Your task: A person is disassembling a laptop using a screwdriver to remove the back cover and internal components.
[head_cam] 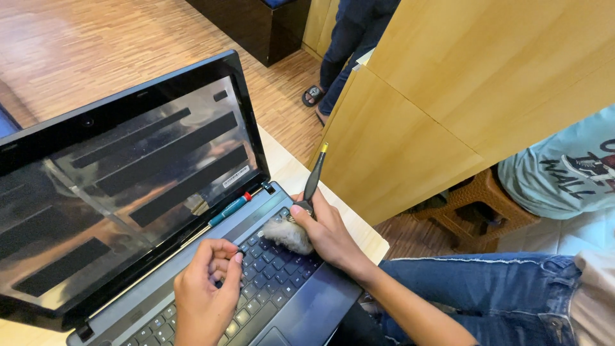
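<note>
Seen from the head camera, looking down: one open laptop (128, 211) filling the left and lower centre of the frame, dark screen tilted back, keyboard (269, 275) running toward the bottom edge. Right hand (327, 234), lower centre, fingers curled closed around the dark handle of one brush (306, 208), its pale fluffy bristles pressed onto the upper right keys, handle tip pointing up toward the frame's centre. Left hand (208, 291), at lower centre-left, resting on the keyboard with fingers loosely bent inward and fingertips touching the keys, gripping nothing, seemingly steadying the machine. One teal screwdriver with a red end (229, 209) lying along the hinge strip just above the keys, apart from both hands. Best done, judging from this, with light short strokes along the key rows, bristles kept angled into the gaps rather than mashed flat, sweeping dust toward the near edge and away from the hinge, left hand holding the base still without pressing keys. Elsewhere: one pale wooden partition (448, 96) across the upper right, one woven brown stool (477, 205) at right, one other person's legs and sandalled feet (320, 96) at top centre, another's light printed shirt (564, 173) at far right.
</note>
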